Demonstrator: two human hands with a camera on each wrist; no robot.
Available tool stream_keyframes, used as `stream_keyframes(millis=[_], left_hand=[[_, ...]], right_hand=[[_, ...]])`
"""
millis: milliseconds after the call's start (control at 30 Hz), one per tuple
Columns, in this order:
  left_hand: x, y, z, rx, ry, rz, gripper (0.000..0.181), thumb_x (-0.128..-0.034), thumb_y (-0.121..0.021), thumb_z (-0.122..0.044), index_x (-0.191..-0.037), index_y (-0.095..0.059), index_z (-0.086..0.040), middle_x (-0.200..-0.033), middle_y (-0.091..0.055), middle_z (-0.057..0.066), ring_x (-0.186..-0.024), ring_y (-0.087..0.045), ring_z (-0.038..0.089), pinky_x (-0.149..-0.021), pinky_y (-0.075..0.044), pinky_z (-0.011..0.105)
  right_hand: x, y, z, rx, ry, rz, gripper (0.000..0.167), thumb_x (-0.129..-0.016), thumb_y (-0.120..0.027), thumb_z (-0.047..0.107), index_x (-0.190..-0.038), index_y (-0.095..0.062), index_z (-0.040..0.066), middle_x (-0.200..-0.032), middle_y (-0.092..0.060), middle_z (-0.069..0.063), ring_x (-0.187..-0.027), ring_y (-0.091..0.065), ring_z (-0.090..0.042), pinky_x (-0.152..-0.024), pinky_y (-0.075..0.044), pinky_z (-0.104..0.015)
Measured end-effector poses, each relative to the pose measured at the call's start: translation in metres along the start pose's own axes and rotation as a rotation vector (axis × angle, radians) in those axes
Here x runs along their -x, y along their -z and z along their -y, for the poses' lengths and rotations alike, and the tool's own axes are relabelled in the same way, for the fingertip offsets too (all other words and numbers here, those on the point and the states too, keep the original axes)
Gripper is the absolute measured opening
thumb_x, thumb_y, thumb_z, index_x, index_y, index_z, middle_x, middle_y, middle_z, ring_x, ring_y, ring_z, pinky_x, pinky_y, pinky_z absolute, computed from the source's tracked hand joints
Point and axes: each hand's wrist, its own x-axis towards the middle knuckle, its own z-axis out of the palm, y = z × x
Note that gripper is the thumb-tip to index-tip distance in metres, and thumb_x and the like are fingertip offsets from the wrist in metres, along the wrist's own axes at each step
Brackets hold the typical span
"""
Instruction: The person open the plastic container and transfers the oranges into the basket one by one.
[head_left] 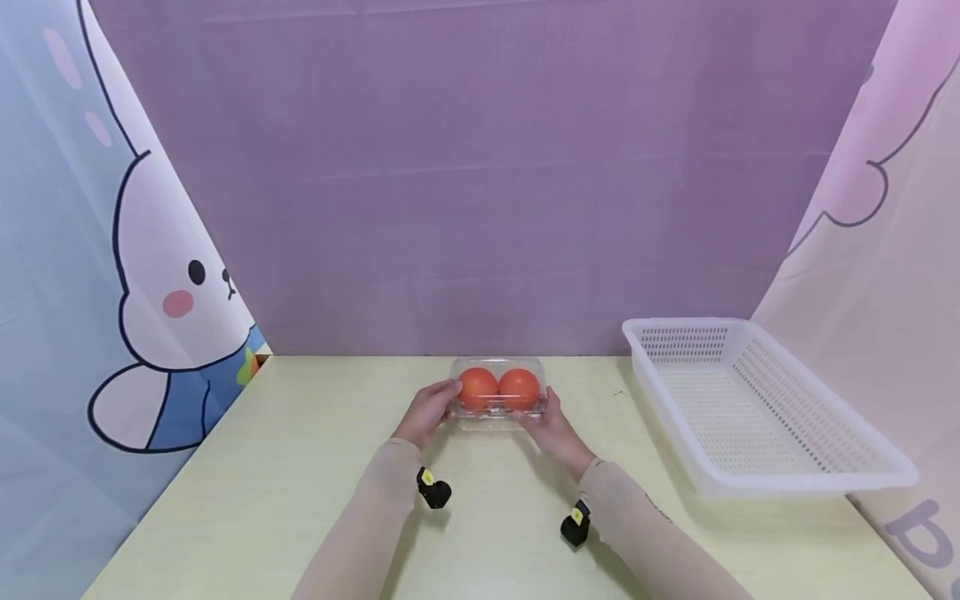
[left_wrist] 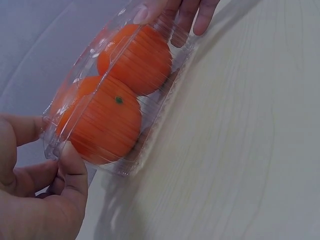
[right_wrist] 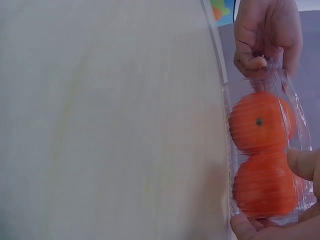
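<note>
A clear plastic clamshell box (head_left: 498,412) is held at the far edge of the table, and its lid looks closed. Inside sit two oranges side by side, a left orange (head_left: 477,388) and a right orange (head_left: 520,389). My left hand (head_left: 426,410) pinches the box's left end between thumb and fingers; the left wrist view shows the thumb (left_wrist: 72,162) at the rim. Gripping the right end is my right hand (head_left: 557,433), its fingers partly behind the box. In the right wrist view a small green stem spot shows on one orange (right_wrist: 260,127).
A white perforated plastic basket (head_left: 765,417) stands on the right side of the pale wooden table (head_left: 337,467). A purple cloth (head_left: 480,183) hangs behind the table's far edge. Printed cloths hang at the left and right sides.
</note>
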Motion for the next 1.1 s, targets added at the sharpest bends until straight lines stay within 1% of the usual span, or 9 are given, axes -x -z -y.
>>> stream_keyframes(millis=[133, 300, 400, 533, 667, 800, 867, 967, 1100], left_hand=[[0.0026, 0.0003, -0.0025, -0.013, -0.01, 0.007, 0.037, -0.1043, -0.056, -0.026, -0.13, -0.059, 0.001, -0.086, -0.047, 0.001, -0.077, -0.045, 0.015, -0.076, -0.04, 0.033], [0.0048, 0.0003, -0.005, -0.02, -0.015, 0.013, 0.037, -0.1044, -0.056, -0.026, -0.13, -0.059, 0.001, -0.085, -0.046, 0.0, -0.077, -0.045, 0.016, -0.076, -0.039, 0.035], [0.0047, 0.0007, -0.0044, -0.017, -0.011, 0.011, 0.038, -0.1044, -0.056, -0.026, -0.132, -0.058, 0.001, -0.085, -0.046, 0.001, -0.077, -0.045, 0.016, -0.077, -0.039, 0.035], [0.0036, 0.0013, -0.0028, -0.025, 0.001, 0.014, 0.041, -0.1045, -0.056, -0.026, -0.136, -0.056, 0.0, -0.088, -0.047, 0.001, -0.079, -0.046, 0.016, -0.078, -0.04, 0.034], [0.0019, 0.0009, -0.002, -0.037, 0.012, 0.017, 0.042, -0.1047, -0.055, -0.027, -0.138, -0.055, 0.0, -0.088, -0.047, 0.001, -0.08, -0.046, 0.017, -0.079, -0.041, 0.034], [0.001, -0.0007, -0.0031, -0.042, 0.01, 0.01, 0.039, -0.1049, -0.055, -0.026, -0.135, -0.057, 0.0, -0.084, -0.045, 0.001, -0.078, -0.045, 0.017, -0.078, -0.04, 0.034], [0.0014, -0.0006, -0.0035, -0.047, 0.004, 0.018, 0.039, -0.1049, -0.055, -0.026, -0.134, -0.058, 0.0, -0.083, -0.044, 0.001, -0.078, -0.045, 0.017, -0.078, -0.04, 0.035], [0.0023, 0.0007, -0.0037, -0.053, 0.012, 0.028, 0.041, -0.1047, -0.055, -0.027, -0.137, -0.056, 0.0, -0.087, -0.045, 0.001, -0.082, -0.046, 0.018, -0.082, -0.042, 0.035], [0.0049, 0.0017, -0.0047, -0.058, 0.023, 0.035, 0.044, -0.1044, -0.055, -0.028, -0.139, -0.054, 0.0, -0.09, -0.047, 0.002, -0.084, -0.046, 0.017, -0.085, -0.044, 0.037]], right_hand=[[0.0014, 0.0019, -0.0002, 0.017, 0.0, 0.013, 0.091, -0.103, -0.056, 0.036, -0.157, 0.006, -0.003, -0.16, -0.015, -0.031, -0.146, -0.019, -0.046, -0.116, -0.019, -0.06], [0.0015, 0.0027, -0.0006, 0.027, 0.003, 0.022, 0.089, -0.104, -0.054, 0.036, -0.156, 0.007, -0.005, -0.159, -0.015, -0.033, -0.145, -0.019, -0.046, -0.117, -0.019, -0.058], [0.0019, 0.0036, -0.0006, 0.029, -0.004, 0.035, 0.088, -0.105, -0.052, 0.037, -0.156, 0.008, -0.004, -0.16, -0.013, -0.032, -0.147, -0.016, -0.045, -0.117, -0.016, -0.058], [0.0028, 0.0051, -0.0005, 0.025, -0.025, 0.057, 0.088, -0.105, -0.05, 0.038, -0.157, 0.009, -0.001, -0.162, -0.007, -0.028, -0.149, -0.008, -0.042, -0.117, -0.01, -0.06], [0.0033, 0.006, -0.0001, 0.013, -0.04, 0.067, 0.087, -0.105, -0.049, 0.038, -0.157, 0.009, 0.0, -0.163, -0.005, -0.027, -0.149, -0.005, -0.042, -0.117, -0.008, -0.062], [0.0024, 0.0058, 0.0005, 0.002, -0.053, 0.06, 0.087, -0.104, -0.05, 0.038, -0.158, 0.007, 0.0, -0.163, -0.004, -0.026, -0.149, -0.004, -0.042, -0.116, -0.007, -0.063], [0.0013, 0.0047, 0.0002, -0.008, -0.06, 0.052, 0.087, -0.104, -0.05, 0.038, -0.158, 0.006, -0.001, -0.163, -0.005, -0.026, -0.149, -0.005, -0.042, -0.116, -0.007, -0.063], [0.0009, 0.003, 0.0006, -0.033, -0.065, 0.036, 0.085, -0.104, -0.051, 0.036, -0.157, 0.005, -0.002, -0.163, -0.006, -0.027, -0.149, -0.007, -0.043, -0.116, -0.008, -0.063], [0.0018, 0.0008, 0.0011, -0.062, -0.051, 0.02, 0.082, -0.105, -0.049, 0.031, -0.156, 0.004, -0.005, -0.162, -0.006, -0.029, -0.148, -0.009, -0.044, -0.117, -0.012, -0.06]])
